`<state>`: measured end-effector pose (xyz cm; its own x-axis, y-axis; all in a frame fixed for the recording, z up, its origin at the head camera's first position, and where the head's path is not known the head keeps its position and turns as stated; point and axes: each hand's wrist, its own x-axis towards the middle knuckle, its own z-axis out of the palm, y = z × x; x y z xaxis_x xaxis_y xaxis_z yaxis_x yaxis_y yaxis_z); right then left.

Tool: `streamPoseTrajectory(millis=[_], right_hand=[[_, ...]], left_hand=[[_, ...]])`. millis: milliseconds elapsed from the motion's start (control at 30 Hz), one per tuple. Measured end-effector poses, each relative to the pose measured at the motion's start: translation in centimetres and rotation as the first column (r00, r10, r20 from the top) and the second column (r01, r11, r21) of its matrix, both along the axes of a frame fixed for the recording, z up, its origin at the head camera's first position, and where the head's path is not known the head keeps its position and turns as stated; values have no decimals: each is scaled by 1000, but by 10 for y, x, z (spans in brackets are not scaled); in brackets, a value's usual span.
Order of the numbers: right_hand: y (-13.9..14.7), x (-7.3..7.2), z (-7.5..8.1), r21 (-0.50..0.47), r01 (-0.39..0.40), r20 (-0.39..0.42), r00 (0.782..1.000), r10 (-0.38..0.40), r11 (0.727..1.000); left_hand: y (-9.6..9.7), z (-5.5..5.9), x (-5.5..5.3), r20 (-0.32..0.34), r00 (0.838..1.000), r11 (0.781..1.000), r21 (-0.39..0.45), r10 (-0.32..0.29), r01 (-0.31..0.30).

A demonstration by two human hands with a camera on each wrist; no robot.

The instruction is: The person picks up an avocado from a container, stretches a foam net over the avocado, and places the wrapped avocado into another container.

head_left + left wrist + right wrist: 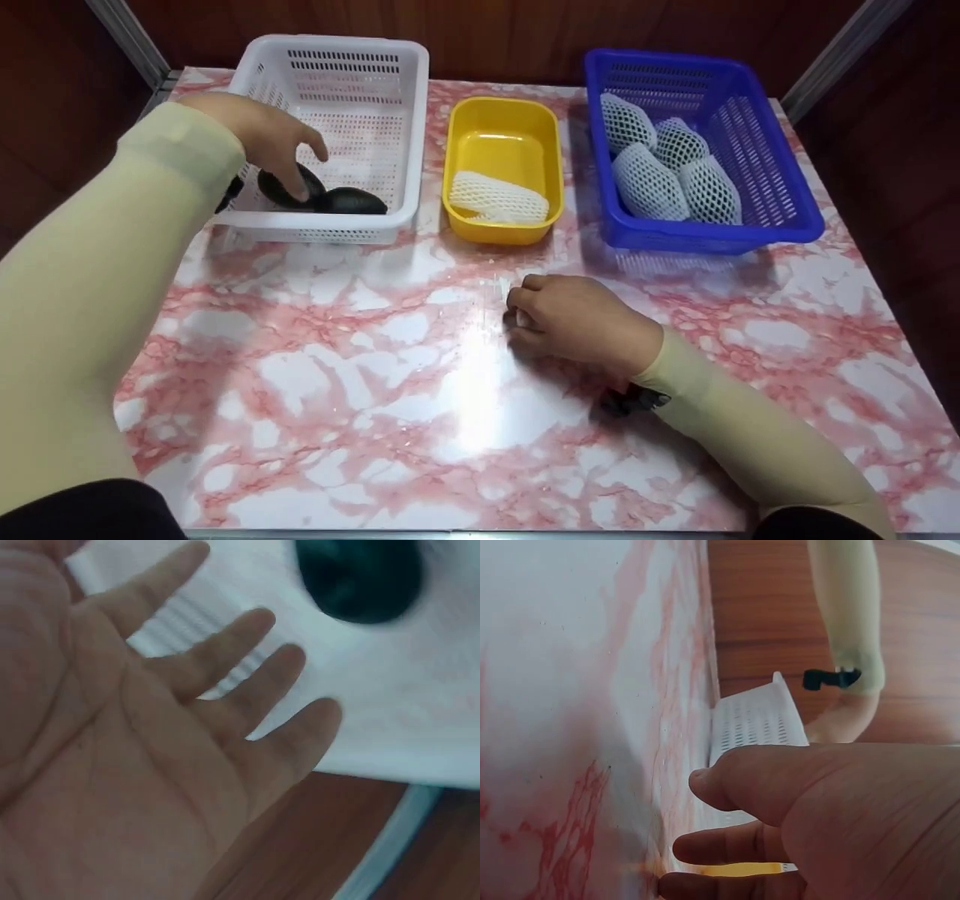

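You are working over a broad tabletop [420, 465] with a glossy, red-and-white marbled surface. At its far right, a deep blue, rectangular plastic basket [780, 150] with slotted walls is standing slightly turned; at its far left, a white, rectangular plastic basket [413, 135] with perforated walls is standing. Between these two, and apart from both, a smaller yellow plastic box [499, 154] with rounded corners is sitting. Your left hand [270, 142] is hanging over the near left part of the white basket, and it is released: the left wrist view is showing a bare palm with four fingers extending and spreading. Your right hand [581, 319] is hovering low in front of the yellow box, its fingers bending loosely, also released; whether its fingertips are touching the tabletop, you cannot tell. In the blue basket, four rounded objects wrapped in white foam netting [651, 184] are lying together toward the left and near sides. In the white basket, two dark green, glossy, oval objects are lying side by side along the near wall; one digit of your left hand is partly covering the left oval object [271, 191], with contact impossible to tell, while the right oval object [356, 201] is lying just beside it. A flattened tube of white foam netting [495, 196] is resting across the near end of the yellow box.
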<state>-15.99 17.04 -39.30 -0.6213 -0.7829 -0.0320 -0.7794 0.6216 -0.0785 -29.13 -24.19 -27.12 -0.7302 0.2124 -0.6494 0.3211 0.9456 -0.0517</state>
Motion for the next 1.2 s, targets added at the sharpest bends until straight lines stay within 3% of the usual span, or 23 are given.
streamPoseTrajectory(millis=[133, 233, 467, 667, 1033, 1200], right_hand=[[0, 1, 1, -7, 0, 1, 1000, 0, 1000], [-3, 1, 1, -11, -9, 5, 1000, 9, 1000], [-4, 1, 2, -9, -14, 18, 1000, 15, 1000], [-1, 1, 1, -27, -18, 6, 1000, 18, 999], [0, -1, -1, -27, -10, 37, 999, 11, 1000], [0, -2, 0, -14, -8, 46, 999, 8, 1000]], left_hand=[[-4, -14, -22, 79, 997, 995, -99, -15, 23], [-9, -21, -32, 100, 995, 995, -98, -26, 36], [-19, -31, -35, 115, 993, 998, -64, 17, -10], [-20, -42, -41, 137, 991, 1000, -20, -9, 12], [-20, -35, -38, 126, 992, 999, 19, 24, -26], [-16, -27, -37, 144, 987, 989, 121, 69, -86]])
